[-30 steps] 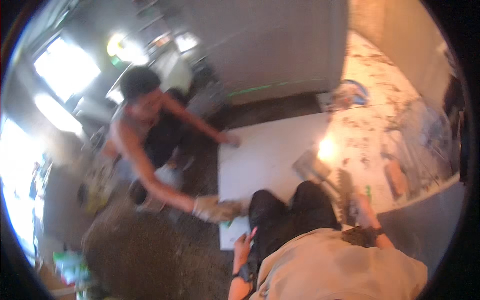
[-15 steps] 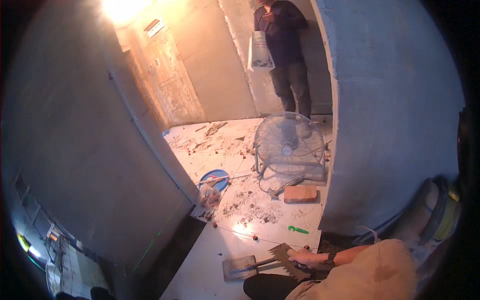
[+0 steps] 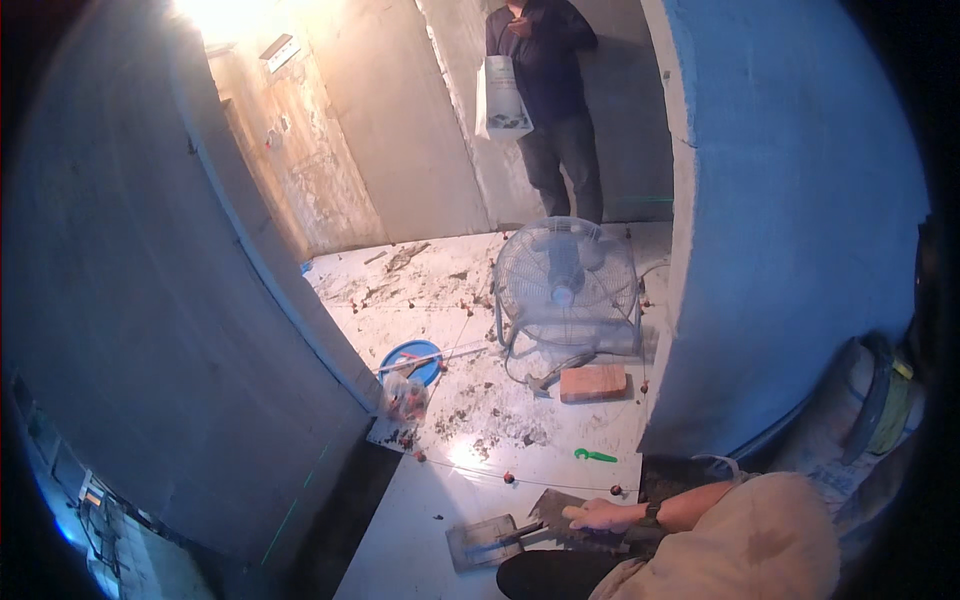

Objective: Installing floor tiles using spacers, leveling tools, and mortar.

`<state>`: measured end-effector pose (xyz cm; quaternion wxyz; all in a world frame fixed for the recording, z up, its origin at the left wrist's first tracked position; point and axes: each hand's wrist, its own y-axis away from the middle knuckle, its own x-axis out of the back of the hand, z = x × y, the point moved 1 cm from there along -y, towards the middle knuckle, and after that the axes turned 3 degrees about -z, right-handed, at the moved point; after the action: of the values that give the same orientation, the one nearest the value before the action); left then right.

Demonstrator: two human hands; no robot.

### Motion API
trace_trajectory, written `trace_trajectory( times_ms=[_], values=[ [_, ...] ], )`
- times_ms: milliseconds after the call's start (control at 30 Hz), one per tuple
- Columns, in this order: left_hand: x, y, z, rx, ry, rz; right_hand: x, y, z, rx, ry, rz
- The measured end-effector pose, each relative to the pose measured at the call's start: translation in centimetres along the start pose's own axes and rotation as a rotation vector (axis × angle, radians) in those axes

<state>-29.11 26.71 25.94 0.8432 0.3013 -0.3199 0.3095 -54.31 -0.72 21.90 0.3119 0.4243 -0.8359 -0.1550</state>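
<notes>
My right hand (image 3: pixel 603 515) is closed around the pale handle of a notched trowel (image 3: pixel 550 505), a dark flat blade held low over the tile edge. Its teeth show less plainly now. A watch sits on the wrist, below a beige sleeve. Left of the hand, a second trowel (image 3: pixel 483 543) with a rectangular grey plate and dark handle lies on the white tile (image 3: pixel 400 530). A dark rounded shape, perhaps my knee, covers the tile below it. A small green wrench-like tool (image 3: pixel 596 456) lies just beyond the hand. My left hand is out of view.
Beyond stand a floor fan (image 3: pixel 565 290), an orange-brown brick (image 3: pixel 593 383) and a hammer (image 3: pixel 541 384). A blue lid (image 3: pixel 412 362) and a clear bag (image 3: pixel 404 397) lie by the left wall. Red tile clips (image 3: pixel 509 478) dot the joints. A person (image 3: pixel 555 100) holds a white bag.
The whole view has shifted slightly. The notched trowel has tilted in my right hand, and its teeth no longer stand out. The other person stays in place with the bag.
</notes>
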Motion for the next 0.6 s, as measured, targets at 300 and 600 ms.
trace_trajectory(
  times_ms=[300,600],
  values=[
    [0.2,-0.4,-0.6,0.004,0.013,-0.017,-1.4,-2.4,-1.7,-0.007,-0.006,-0.077],
    [0.5,0.8,-2.1,0.018,0.05,-0.001,-1.7,-3.1,-3.7,0.093,0.129,-0.111]
  ],
)
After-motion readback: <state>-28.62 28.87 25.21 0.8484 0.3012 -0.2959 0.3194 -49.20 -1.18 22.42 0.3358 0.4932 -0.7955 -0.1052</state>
